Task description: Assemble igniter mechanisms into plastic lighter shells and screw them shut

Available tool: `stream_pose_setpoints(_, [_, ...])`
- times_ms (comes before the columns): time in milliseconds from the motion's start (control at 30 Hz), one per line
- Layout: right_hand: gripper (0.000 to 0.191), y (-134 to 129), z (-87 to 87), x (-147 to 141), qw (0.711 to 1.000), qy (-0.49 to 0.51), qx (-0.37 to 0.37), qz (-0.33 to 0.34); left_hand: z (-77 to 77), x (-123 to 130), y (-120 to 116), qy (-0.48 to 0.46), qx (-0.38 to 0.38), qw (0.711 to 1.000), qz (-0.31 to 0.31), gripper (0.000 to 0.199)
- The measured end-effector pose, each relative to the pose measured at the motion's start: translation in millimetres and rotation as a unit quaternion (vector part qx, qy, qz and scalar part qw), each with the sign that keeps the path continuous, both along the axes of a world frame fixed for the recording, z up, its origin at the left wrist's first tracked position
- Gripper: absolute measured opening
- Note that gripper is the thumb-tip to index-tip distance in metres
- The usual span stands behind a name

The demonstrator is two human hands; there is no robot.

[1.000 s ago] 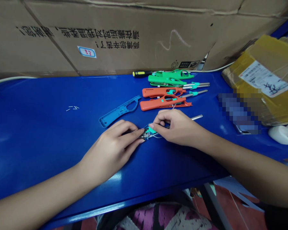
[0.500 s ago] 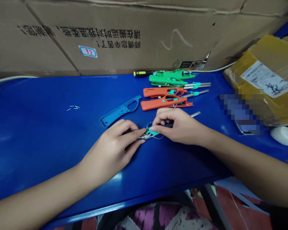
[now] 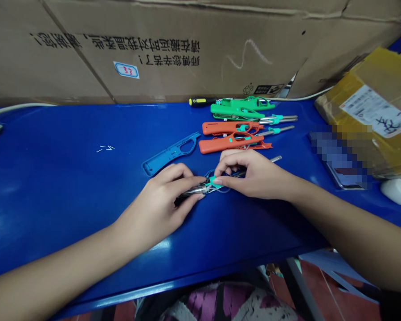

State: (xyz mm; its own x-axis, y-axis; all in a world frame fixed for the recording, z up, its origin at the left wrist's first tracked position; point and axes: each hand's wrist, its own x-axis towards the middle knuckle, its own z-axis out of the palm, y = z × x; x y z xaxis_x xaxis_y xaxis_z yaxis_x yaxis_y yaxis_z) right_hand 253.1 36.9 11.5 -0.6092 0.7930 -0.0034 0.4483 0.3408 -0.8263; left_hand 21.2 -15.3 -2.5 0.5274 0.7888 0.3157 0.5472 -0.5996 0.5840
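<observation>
1. Left hand (image 3: 157,209): fingers closed narrow on the metal barrel (image 3: 195,191), just below the blue lighter shell half (image 3: 169,154).
2. Right hand (image 3: 254,176): fingertips pinch the teal clip (image 3: 215,180).
3. Best: steady pinch, wire loop (image 3: 220,189) unsnagged.

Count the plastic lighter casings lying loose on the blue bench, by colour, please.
Orange casings: 2
Green casings: 2
Blue casing: 1
Total: 5
</observation>
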Motion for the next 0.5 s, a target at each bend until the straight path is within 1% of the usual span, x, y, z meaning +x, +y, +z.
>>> stream_pose_setpoints(167, [0.012,-2.9,2.1,-3.8,0.999,-0.023,0.000,-0.025,-0.3,2.6,-0.7,-0.010,0.002,1.000,-0.003,0.025])
stream_pose_setpoints(367, [0.014,-4.6,-0.6,-5.0,0.997,-0.050,0.056,-0.029,-0.5,3.0,-0.8,-0.011,0.004,1.000,-0.010,0.026])
stream_pose_setpoints(500, [0.014,-3.0,-1.7,-3.4,0.998,-0.037,0.037,-0.020,0.0,2.4,-1.7,-0.013,0.000,1.000,-0.008,0.026])
